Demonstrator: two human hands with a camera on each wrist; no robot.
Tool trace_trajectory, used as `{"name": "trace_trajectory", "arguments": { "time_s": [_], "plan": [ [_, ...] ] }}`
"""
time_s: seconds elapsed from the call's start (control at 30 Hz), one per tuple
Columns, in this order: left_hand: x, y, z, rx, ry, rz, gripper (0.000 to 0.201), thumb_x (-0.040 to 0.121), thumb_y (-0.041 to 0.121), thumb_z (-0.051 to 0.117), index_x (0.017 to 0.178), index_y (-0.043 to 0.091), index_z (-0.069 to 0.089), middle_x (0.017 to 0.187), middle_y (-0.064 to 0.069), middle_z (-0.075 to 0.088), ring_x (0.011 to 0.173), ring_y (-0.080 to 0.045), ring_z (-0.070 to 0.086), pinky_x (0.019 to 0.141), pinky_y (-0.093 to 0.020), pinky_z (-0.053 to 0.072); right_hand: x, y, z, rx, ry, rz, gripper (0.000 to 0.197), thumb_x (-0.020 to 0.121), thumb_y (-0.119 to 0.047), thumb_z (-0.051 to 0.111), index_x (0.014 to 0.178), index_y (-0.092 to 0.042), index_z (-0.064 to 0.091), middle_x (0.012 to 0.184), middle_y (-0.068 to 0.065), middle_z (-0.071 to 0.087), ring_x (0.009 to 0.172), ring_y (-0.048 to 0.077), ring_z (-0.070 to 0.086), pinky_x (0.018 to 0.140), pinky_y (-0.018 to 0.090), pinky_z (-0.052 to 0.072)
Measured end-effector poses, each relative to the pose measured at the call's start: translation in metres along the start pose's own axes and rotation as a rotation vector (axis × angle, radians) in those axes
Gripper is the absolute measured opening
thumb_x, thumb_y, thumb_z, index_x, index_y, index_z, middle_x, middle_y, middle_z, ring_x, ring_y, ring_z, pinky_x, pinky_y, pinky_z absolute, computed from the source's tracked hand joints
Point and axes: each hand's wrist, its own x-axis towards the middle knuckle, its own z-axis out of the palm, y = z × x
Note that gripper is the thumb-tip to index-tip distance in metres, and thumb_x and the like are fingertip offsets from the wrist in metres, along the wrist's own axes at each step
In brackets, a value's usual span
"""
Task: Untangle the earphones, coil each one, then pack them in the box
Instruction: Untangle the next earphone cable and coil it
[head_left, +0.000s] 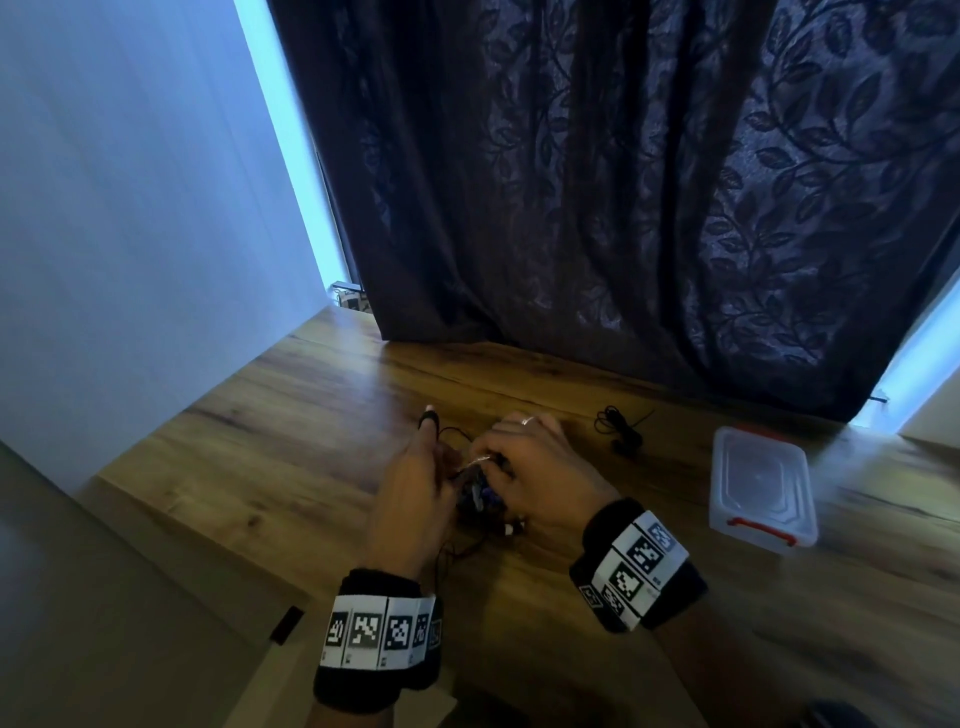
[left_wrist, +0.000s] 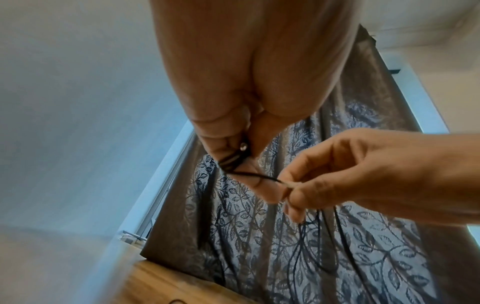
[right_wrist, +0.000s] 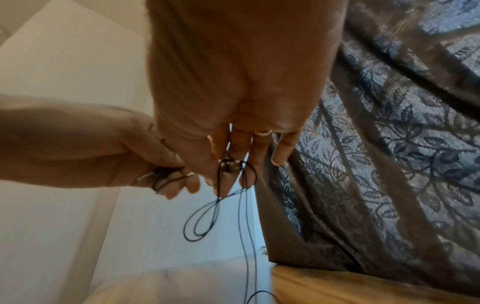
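Above the middle of the wooden table (head_left: 291, 415) both hands work on one black earphone cable (head_left: 470, 480). My left hand (head_left: 441, 452) holds several turns of the cable (left_wrist: 232, 159) wound round its fingers, with a metal earbud tucked in. My right hand (head_left: 493, 457) pinches the strand (left_wrist: 270, 179) that leads off that coil. In the right wrist view the cable (right_wrist: 202, 218) hangs in loose loops below the fingers (right_wrist: 221, 156) down to the table. A second black earphone (head_left: 621, 428) lies bunched on the table, right of the hands. The clear plastic box (head_left: 761, 488) stands at the right.
The box has red clips and its lid sits on it. A dark leaf-patterned curtain (head_left: 623, 182) hangs along the table's far edge. A pale wall (head_left: 130, 208) is at the left. The table's left edge drops off near my left wrist.
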Motion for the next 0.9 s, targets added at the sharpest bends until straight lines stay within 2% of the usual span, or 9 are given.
{"name": "trace_trajectory", "arguments": {
  "time_s": [0.13, 0.23, 0.3, 0.43, 0.53, 0.6, 0.73, 0.83, 0.9],
  "plan": [
    [0.003, -0.001, -0.005, -0.145, -0.105, -0.063, 0.040, 0.100, 0.006, 0.046, 0.137, 0.020, 0.045, 0.091, -0.002, 0.064, 0.076, -0.005, 0.057, 0.065, -0.003, 0.043, 0.013, 0.002, -0.006, -0.099, 0.031, -0.047, 0.024, 0.096, -0.017, 0.057, 0.118, -0.024, 0.065, 0.119, -0.008, 0.063, 0.127, 0.014, 0.043, 0.110, 0.036, 0.013],
    [0.004, -0.008, -0.011, -0.378, -0.205, -0.126, 0.025, 0.104, 0.009, 0.041, 0.123, 0.007, 0.057, 0.086, -0.007, 0.068, 0.074, -0.015, 0.063, 0.071, -0.024, 0.054, 0.019, 0.004, -0.003, -0.130, 0.062, -0.101, 0.022, 0.093, -0.017, 0.063, 0.114, -0.023, 0.069, 0.117, -0.005, 0.065, 0.126, 0.020, 0.048, 0.110, 0.043, 0.017],
    [0.006, -0.016, -0.013, -0.423, -0.236, -0.129, 0.023, 0.102, 0.007, 0.044, 0.119, 0.008, 0.060, 0.079, -0.005, 0.067, 0.072, -0.019, 0.062, 0.071, -0.032, 0.054, 0.021, 0.004, 0.001, -0.127, 0.076, -0.121, 0.020, 0.094, -0.018, 0.064, 0.111, -0.023, 0.071, 0.116, -0.005, 0.067, 0.125, 0.020, 0.050, 0.109, 0.042, 0.019],
    [0.005, -0.025, -0.017, -0.461, -0.182, -0.131, 0.027, 0.099, 0.003, 0.050, 0.121, 0.016, 0.061, 0.069, 0.005, 0.064, 0.063, -0.005, 0.059, 0.063, -0.021, 0.050, 0.023, 0.011, 0.008, -0.068, 0.106, -0.091, 0.023, 0.095, -0.018, 0.062, 0.116, -0.028, 0.069, 0.115, -0.010, 0.069, 0.119, 0.012, 0.053, 0.101, 0.031, 0.019],
    [0.004, -0.026, -0.023, -0.533, -0.097, -0.143, 0.031, 0.099, -0.001, 0.049, 0.127, 0.011, 0.056, 0.074, 0.000, 0.063, 0.059, 0.001, 0.058, 0.060, -0.016, 0.050, 0.025, 0.024, 0.011, -0.040, 0.110, 0.027, 0.022, 0.097, -0.022, 0.061, 0.116, -0.029, 0.070, 0.116, -0.011, 0.069, 0.119, 0.012, 0.054, 0.096, 0.026, 0.018],
    [0.004, -0.027, -0.027, -0.631, -0.057, -0.147, 0.033, 0.099, -0.003, 0.048, 0.130, 0.005, 0.054, 0.073, -0.005, 0.061, 0.056, -0.001, 0.056, 0.058, -0.014, 0.049, 0.026, 0.035, 0.010, -0.047, 0.105, 0.165, 0.020, 0.098, -0.024, 0.059, 0.114, -0.027, 0.071, 0.117, -0.009, 0.069, 0.121, 0.014, 0.053, 0.100, 0.030, 0.022],
    [0.004, -0.027, -0.032, -0.665, -0.020, -0.102, 0.036, 0.098, 0.000, 0.050, 0.133, 0.003, 0.055, 0.069, 0.002, 0.064, 0.058, -0.008, 0.052, 0.063, -0.020, 0.048, 0.024, 0.048, 0.013, -0.194, 0.002, 0.423, 0.022, 0.100, -0.023, 0.054, 0.115, -0.027, 0.070, 0.123, -0.002, 0.064, 0.124, 0.021, 0.050, 0.106, 0.040, 0.027],
    [0.003, -0.024, -0.031, -0.696, -0.014, -0.090, 0.036, 0.098, 0.001, 0.051, 0.133, 0.003, 0.055, 0.072, -0.001, 0.064, 0.058, -0.009, 0.053, 0.063, -0.020, 0.048, 0.023, 0.037, 0.015, -0.128, 0.084, 0.415, 0.034, 0.099, -0.012, 0.050, 0.125, -0.026, 0.066, 0.127, -0.003, 0.063, 0.124, 0.020, 0.051, 0.109, 0.041, 0.030],
    [0.004, -0.022, -0.027, -0.714, -0.024, -0.085, 0.036, 0.098, 0.003, 0.051, 0.133, 0.003, 0.055, 0.072, 0.000, 0.064, 0.058, -0.009, 0.052, 0.062, -0.019, 0.048, 0.020, 0.021, 0.009, 0.169, 0.192, 0.369, 0.032, 0.103, -0.015, 0.045, 0.128, -0.024, 0.063, 0.127, -0.005, 0.065, 0.122, 0.014, 0.056, 0.109, 0.038, 0.037]
  ]
}}
